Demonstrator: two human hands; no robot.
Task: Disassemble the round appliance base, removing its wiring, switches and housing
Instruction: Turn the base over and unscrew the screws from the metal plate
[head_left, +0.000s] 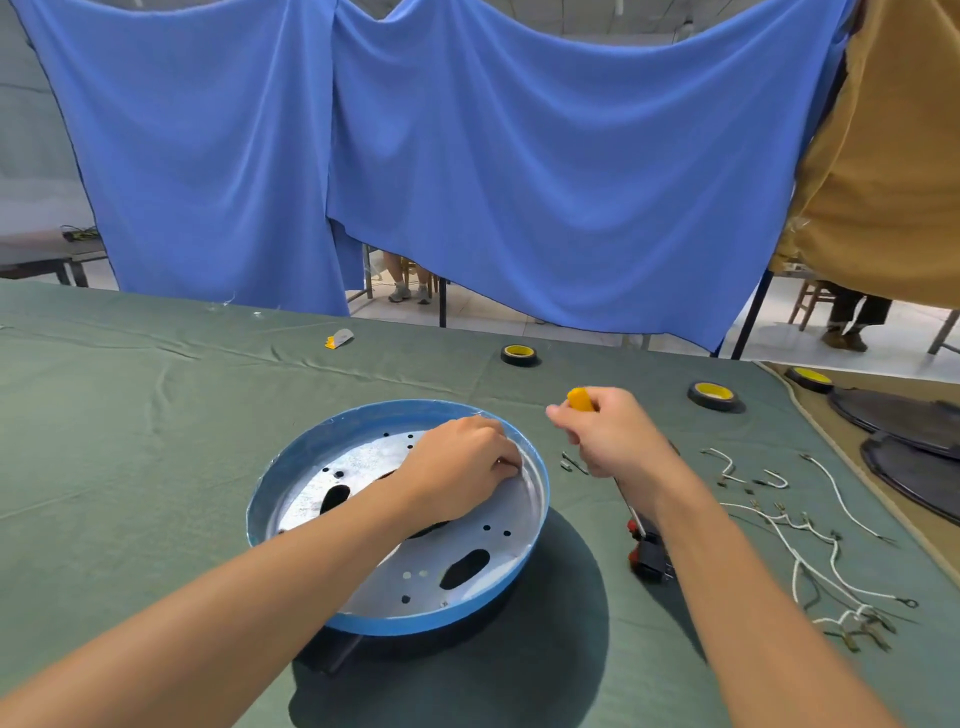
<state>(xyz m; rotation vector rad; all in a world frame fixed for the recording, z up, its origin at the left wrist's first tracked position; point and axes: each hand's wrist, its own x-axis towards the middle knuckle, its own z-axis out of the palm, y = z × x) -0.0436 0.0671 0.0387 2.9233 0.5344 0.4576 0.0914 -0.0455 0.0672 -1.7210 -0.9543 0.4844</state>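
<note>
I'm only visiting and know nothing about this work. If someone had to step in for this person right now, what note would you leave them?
Left grip, a bare hand: fingers curled inside the round base at its far right wall; what they hold, if anything, is hidden.
Right grip: holds a yellow-handled tool just right of the base, tip hidden.
Done: white wires lie loose on the green cloth at right; a black part with red bits lies by the right forearm.
Left: probably freeing whatever remains at that wall, then the housing.
</note>
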